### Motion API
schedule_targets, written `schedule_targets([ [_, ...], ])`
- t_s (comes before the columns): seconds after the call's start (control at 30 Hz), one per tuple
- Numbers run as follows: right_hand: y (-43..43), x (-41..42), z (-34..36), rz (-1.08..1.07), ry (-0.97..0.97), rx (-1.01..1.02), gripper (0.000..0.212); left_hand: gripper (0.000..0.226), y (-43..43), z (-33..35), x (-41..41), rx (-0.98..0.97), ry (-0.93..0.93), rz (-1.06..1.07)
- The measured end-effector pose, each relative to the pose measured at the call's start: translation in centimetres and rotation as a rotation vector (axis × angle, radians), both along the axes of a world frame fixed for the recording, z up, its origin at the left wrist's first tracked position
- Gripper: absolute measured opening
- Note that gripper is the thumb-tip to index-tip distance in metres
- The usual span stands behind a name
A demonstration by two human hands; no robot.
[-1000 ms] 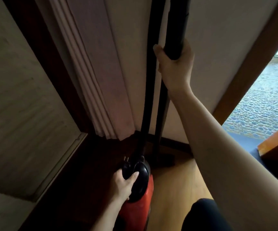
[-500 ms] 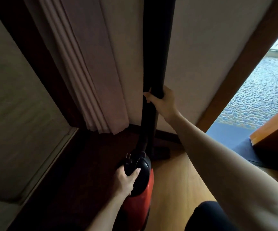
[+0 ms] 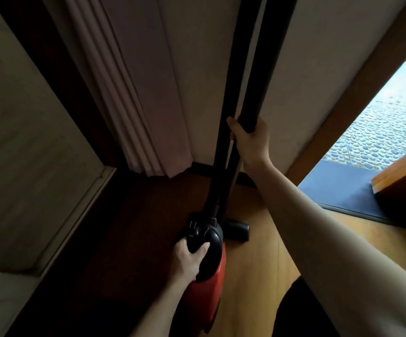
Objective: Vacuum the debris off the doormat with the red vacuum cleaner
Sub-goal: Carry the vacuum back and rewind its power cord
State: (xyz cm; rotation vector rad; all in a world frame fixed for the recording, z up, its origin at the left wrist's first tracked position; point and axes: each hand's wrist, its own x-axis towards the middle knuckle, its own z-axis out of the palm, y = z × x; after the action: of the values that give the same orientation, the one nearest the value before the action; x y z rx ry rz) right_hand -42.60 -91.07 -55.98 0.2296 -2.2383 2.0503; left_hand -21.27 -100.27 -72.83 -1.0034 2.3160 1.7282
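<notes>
Trouble from here lies mostly in the carry, since the red vacuum cleaner [image 3: 209, 283] stands on the wooden floor [image 3: 253, 271] in a dim corner, well apart from the dark doormat [image 3: 338, 188] that lies at the doorway on the right. The left hand [image 3: 188, 260] is curled over the black top of the body, fingers wrapped on its rounded edge, while the right hand [image 3: 252, 139] is closed around the black wand [image 3: 262, 69], which stands upright against the wall beside the ribbed hose [image 3: 236, 81]. The floor nozzle [image 3: 237, 229] rests on the floor just beside the body. Lifting both parts at once could let the hose loop catch on the folded curtain [image 3: 138, 93] hanging nearby, or swing the long wand into the wall or the wooden door frame [image 3: 357, 93]. The left-hand hold looks like a shallow one on a smooth dome, so the body may slip or tip if it is heavy. A plug shows at the top of the body, so I judge the cord is not yet plugged in. No debris on the mat can be made out from this view.
</notes>
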Motion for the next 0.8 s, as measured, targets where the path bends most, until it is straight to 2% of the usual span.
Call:
schedule_targets([
  [0.17,0.5,0.2,-0.2,0.006,0.013,0.013,0.019,0.028,0.2,-0.5,-1.1,0.098,-0.009,-0.002],
  [0.37,1.3,0.8,-3.6,0.099,-0.076,0.091,0.032,0.022,0.7,-1.0,-1.4,0.073,0.035,0.000],
  [0.5,2.0,0.2,-4.6,0.076,-0.064,0.076,0.025,0.021,1.7,-1.3,-1.2,0.084,0.061,-0.031],
  [0.63,2.2,-0.6,-5.2,0.077,-0.033,0.058,0.028,0.021,2.0,-1.5,-1.7,0.056,0.072,-0.011],
  [0.7,2.1,-0.9,-5.5,0.085,-0.028,0.056,0.034,0.024,2.0,-1.8,-1.8,-0.001,0.084,0.000],
  [0.8,2.3,-0.9,-6.4,0.108,-0.033,0.060,0.039,0.043,2.1,-1.9,-1.4,-0.098,0.112,0.010],
])
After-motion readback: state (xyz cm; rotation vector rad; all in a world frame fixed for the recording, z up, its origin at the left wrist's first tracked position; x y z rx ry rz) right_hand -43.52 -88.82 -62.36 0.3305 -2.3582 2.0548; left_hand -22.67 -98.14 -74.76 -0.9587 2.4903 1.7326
